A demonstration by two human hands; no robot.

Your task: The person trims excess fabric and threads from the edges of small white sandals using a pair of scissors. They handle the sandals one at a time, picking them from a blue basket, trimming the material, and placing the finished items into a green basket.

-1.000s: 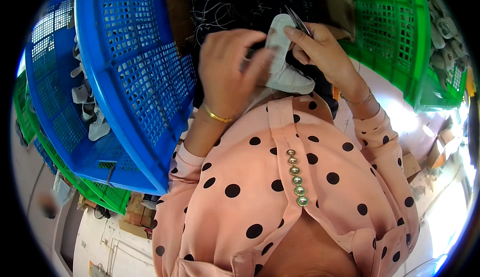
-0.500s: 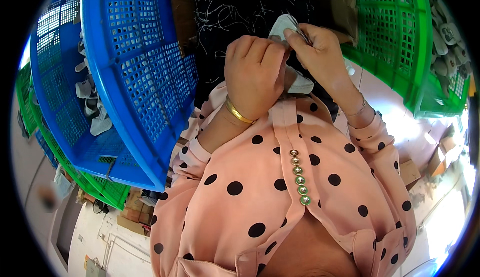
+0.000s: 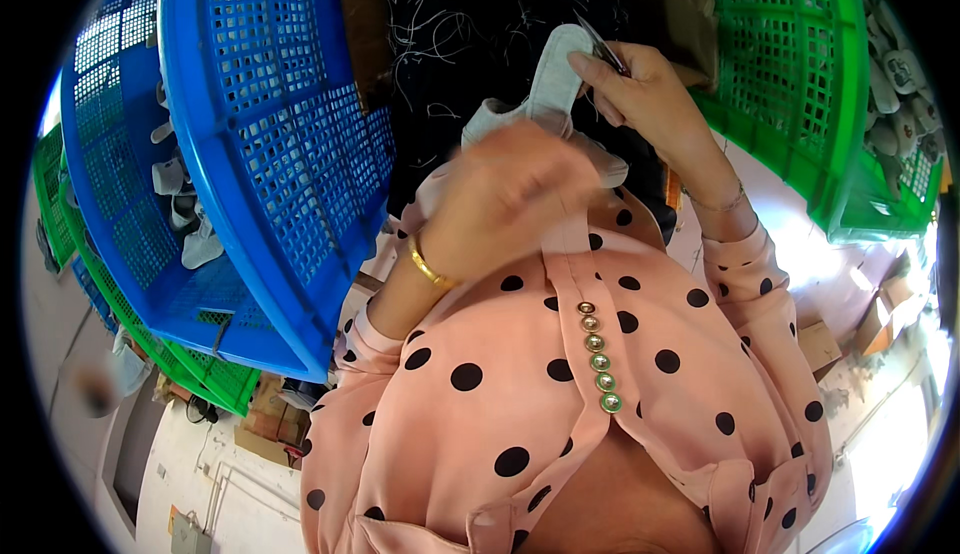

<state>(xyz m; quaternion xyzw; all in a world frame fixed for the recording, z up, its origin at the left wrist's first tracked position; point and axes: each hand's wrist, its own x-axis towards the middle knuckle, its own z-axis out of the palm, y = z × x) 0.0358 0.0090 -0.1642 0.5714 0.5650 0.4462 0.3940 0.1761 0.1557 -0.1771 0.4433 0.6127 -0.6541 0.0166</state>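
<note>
I look down from the head camera at a black cloth (image 3: 480, 24) at the top middle of the frame, with curly white threads (image 3: 445, 29) stuck all over it. A pale wall (image 3: 275, 524) shows at the lower left, with thin pipes (image 3: 215, 494) and a small gray box (image 3: 190, 534) on it. Near there I see a brown carton (image 3: 265, 451), and another brown box (image 3: 885, 314) sits at the right, close to very bright light.

A big blue basket (image 3: 275, 144) full of little holes fills the upper left, and a few white shoes (image 3: 203, 244) lie inside it. Below it, at the left, a green basket (image 3: 225, 382) peeks out. At the upper right I see another green basket (image 3: 785, 84), with lots of whitish shoes (image 3: 903, 74) piled up inside.

The white shoe (image 3: 557, 66) is at the top middle, in front of the black cloth. My right hand (image 3: 645, 94) has its grip pinched on the shoe's edge, and it also holds a pointy metal tool (image 3: 605, 51). My left hand (image 3: 520, 189) covers the lower part of the shoe. It is too blurry for me to say whether its grip is closed.
</note>
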